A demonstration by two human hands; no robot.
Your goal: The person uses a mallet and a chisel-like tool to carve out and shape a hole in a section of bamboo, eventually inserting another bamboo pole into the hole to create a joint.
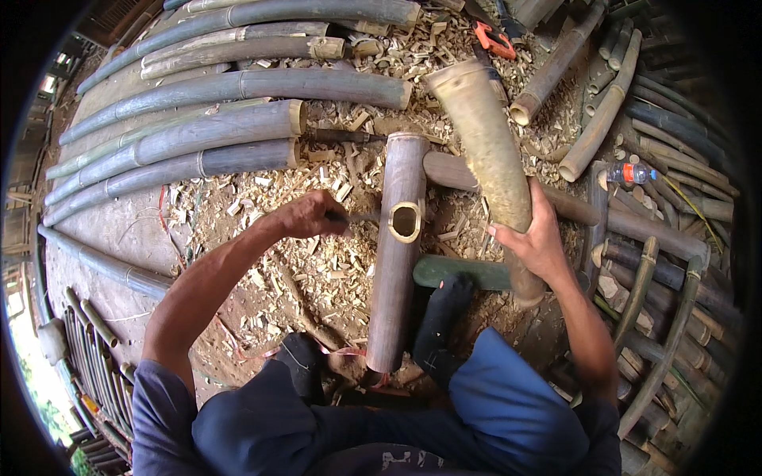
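My left hand [312, 216] is closed round the dark handle of a chisel [363, 216], whose thin blade is blurred and points right. Just beyond the blade lies a bamboo pole [393, 293] between my feet, with a squarish hole [406, 221] cut in its upper side and a pale rim round it. In my right hand [533, 226] is a thick pale wooden mallet [488, 135], raised and tilted with its broad end up and away from me. The mallet's side is rough and worn near my thumb.
Cut bamboo poles [214, 135] lie at the far left, with more stacked [683, 317] at right. Wood chips [294, 278] cover the ground. A green bamboo piece [468, 272] lies by my right foot [444, 317]. An orange-handled tool [494, 40] and a plastic bottle [633, 173] lie farther off.
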